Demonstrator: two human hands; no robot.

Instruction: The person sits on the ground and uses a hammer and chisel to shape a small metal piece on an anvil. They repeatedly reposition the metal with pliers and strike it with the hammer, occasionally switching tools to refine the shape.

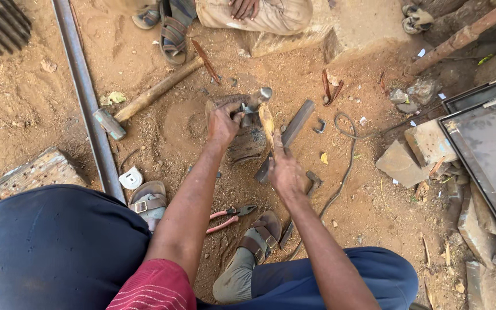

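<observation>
Down on the sandy ground, the left hand (223, 123) presses a small metal piece (249, 107) onto a dark iron block (247, 143), fingers curled around it. Just right of the block, the right hand (286, 171) grips a wooden-handled hammer (266, 117), its steel head (264, 93) above the block; whether it touches the piece is hard to tell. Near the block's lower edge lie red-handled pliers (229, 218). Left of the block rests a bigger hammer (144, 100).
</observation>
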